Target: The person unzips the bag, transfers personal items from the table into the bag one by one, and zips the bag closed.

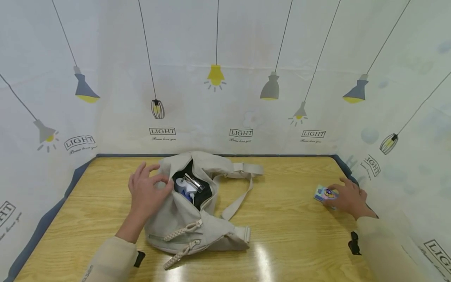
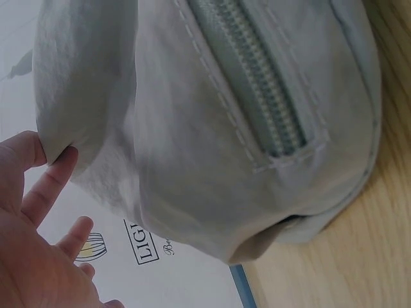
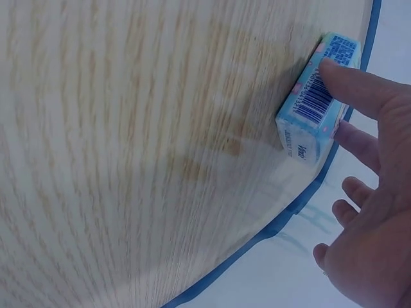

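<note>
A light grey sling bag (image 1: 162,223) lies on the table with its main zip spread wide. Inside its dark lining I see a white item with a round end (image 1: 181,182), something blue, and a shiny silver piece (image 1: 193,181) too small to identify. My left hand (image 1: 149,190) pinches the fabric at the left rim of the opening between thumb and index finger; the other fingers are spread. Far to the right, my right hand (image 1: 347,199) has thumb and index finger on a small light-blue tissue pack (image 3: 314,96) with a barcode, which is on the table.
Two braided zip pulls (image 1: 183,230) hang at the bag's front. Its strap (image 1: 239,197) loops out to the right over the wooden table (image 1: 282,235). Behind the table's blue edge stands a pale wall covering (image 1: 197,113) printed with lamps.
</note>
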The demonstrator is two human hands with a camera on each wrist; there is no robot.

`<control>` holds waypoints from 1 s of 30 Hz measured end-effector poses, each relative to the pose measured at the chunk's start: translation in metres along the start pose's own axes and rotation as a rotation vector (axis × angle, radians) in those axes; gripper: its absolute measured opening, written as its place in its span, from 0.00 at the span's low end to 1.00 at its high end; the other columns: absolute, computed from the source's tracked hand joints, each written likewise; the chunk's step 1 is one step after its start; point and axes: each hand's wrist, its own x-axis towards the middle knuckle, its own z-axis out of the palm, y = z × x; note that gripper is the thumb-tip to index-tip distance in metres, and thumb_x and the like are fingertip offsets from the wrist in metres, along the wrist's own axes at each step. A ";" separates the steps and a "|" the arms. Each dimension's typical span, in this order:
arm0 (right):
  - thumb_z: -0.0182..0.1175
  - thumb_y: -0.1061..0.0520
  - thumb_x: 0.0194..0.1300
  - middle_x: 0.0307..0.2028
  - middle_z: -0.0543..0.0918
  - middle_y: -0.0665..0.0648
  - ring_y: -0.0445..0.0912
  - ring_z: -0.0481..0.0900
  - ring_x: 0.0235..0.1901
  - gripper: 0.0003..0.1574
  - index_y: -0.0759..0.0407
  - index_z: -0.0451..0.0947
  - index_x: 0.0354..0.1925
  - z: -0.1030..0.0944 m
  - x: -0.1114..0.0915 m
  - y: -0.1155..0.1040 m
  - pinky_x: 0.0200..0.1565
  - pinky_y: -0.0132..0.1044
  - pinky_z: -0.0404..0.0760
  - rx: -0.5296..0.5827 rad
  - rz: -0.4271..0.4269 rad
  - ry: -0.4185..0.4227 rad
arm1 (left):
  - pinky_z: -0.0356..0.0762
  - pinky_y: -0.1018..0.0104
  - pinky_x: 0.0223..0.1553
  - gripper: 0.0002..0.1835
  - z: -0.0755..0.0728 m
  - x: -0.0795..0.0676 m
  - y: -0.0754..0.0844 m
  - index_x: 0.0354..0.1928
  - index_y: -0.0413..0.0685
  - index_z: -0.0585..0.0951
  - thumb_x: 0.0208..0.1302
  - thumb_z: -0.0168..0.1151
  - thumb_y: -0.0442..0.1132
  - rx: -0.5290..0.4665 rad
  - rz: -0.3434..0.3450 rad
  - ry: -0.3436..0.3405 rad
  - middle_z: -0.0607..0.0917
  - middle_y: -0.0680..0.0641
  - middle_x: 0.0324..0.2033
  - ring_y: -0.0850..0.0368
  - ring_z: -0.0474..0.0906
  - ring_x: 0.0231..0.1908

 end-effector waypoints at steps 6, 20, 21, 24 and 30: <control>0.70 0.35 0.50 0.69 0.50 0.78 0.79 0.49 0.63 0.43 0.64 0.76 0.54 0.002 0.003 0.000 0.55 0.75 0.48 -0.007 -0.011 0.008 | 0.42 0.30 0.66 0.08 0.000 -0.001 -0.001 0.22 0.49 0.85 0.55 0.67 0.43 0.000 0.002 0.010 0.77 0.40 0.59 0.35 0.54 0.71; 0.66 0.35 0.54 0.69 0.55 0.75 0.75 0.52 0.66 0.37 0.60 0.80 0.51 -0.002 0.020 -0.046 0.58 0.75 0.50 -0.067 -0.158 0.076 | 0.42 0.31 0.66 0.08 -0.002 -0.003 -0.004 0.22 0.49 0.85 0.55 0.67 0.43 0.012 -0.013 0.018 0.77 0.40 0.59 0.36 0.54 0.71; 0.67 0.36 0.54 0.70 0.55 0.74 0.75 0.53 0.66 0.36 0.60 0.80 0.50 -0.003 0.021 -0.051 0.59 0.75 0.50 -0.064 -0.172 0.080 | 0.42 0.31 0.66 0.08 -0.002 -0.003 -0.004 0.22 0.49 0.85 0.55 0.67 0.42 0.011 -0.015 0.019 0.77 0.40 0.59 0.36 0.54 0.71; 0.66 0.37 0.55 0.70 0.56 0.73 0.74 0.53 0.67 0.34 0.59 0.80 0.50 -0.007 0.021 -0.067 0.60 0.74 0.49 -0.060 -0.207 0.087 | 0.43 0.31 0.66 0.08 -0.001 -0.003 -0.004 0.21 0.49 0.84 0.55 0.67 0.42 0.003 -0.009 0.029 0.77 0.39 0.59 0.36 0.54 0.71; 0.68 0.40 0.56 0.70 0.56 0.71 0.70 0.52 0.69 0.32 0.59 0.79 0.51 -0.013 0.022 -0.101 0.62 0.71 0.47 -0.050 -0.289 0.096 | 0.44 0.31 0.66 0.08 0.000 -0.002 -0.003 0.21 0.49 0.84 0.53 0.67 0.42 -0.004 0.001 0.046 0.78 0.39 0.58 0.35 0.55 0.70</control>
